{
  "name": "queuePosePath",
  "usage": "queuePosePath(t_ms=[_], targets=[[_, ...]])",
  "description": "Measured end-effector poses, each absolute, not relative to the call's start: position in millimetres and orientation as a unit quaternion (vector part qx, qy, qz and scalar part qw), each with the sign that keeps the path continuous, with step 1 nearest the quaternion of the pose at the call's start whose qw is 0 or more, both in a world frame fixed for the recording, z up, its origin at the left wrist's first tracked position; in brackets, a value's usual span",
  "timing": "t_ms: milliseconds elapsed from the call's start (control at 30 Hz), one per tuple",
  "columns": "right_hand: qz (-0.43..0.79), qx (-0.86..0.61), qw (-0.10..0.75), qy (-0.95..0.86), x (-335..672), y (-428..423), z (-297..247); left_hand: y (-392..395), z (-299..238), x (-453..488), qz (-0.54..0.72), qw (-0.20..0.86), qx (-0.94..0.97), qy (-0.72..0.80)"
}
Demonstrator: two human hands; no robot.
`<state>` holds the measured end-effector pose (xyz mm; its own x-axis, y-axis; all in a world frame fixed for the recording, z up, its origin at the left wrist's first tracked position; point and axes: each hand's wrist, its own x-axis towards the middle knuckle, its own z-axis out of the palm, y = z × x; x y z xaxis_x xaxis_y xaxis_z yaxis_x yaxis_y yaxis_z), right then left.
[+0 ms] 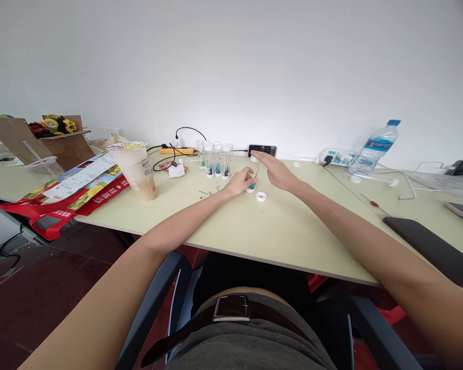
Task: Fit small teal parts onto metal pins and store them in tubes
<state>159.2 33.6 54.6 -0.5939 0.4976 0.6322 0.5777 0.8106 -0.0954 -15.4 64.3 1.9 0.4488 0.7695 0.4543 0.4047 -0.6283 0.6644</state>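
Note:
My left hand (241,182) is closed around a clear tube (251,187) with a white base and something blue inside, standing upright on the table. Over the top of that tube, the fingers of my right hand (280,172) stretch out flat to the left. Something small and white shows under the fingertips, but I cannot make out whether they touch it. Just in front of the tube lies a round white cap (261,196) with a small dark bit in it. Several similar clear tubes with white bases (218,160) stand together left of my hands.
Small thin pieces (205,194) lie left of my left hand. A drink cup (141,174) and a red bag (88,190) are farther left. A phone (268,150) leans at the wall. Rightward are a water bottle (376,148), a power strip (337,155) and a dark phone (432,249).

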Motion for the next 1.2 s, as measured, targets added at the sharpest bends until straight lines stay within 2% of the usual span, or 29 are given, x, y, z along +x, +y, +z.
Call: queuePosePath(t_ms=[133, 433, 633, 767, 1000, 1200], targets=[[-0.082, -0.317, 0.340, -0.881, 159, 34, 59, 65, 2, -15, 0.379, 0.252, 0.809, 0.373], [-0.126, -0.330, 0.282, -0.892, 154, 27, 69, 64, 4, -16, 0.374, 0.245, 0.812, 0.375], [-0.131, -0.332, 0.361, -0.862, 156, 26, 70, 78, 5, -31, 0.379, 0.153, 0.799, 0.442], [-0.128, -0.359, 0.322, -0.866, 173, 43, 46, 86, 4, -42, 0.355, 0.055, 0.786, 0.503], [-0.110, -0.439, 0.216, -0.865, 197, 74, -10, 86, 5, -47, 0.303, -0.006, 0.771, 0.560], [-0.163, -0.390, 0.224, -0.878, 188, 70, -16, 83, 41, -68, 0.258, -0.009, 0.773, 0.579]])
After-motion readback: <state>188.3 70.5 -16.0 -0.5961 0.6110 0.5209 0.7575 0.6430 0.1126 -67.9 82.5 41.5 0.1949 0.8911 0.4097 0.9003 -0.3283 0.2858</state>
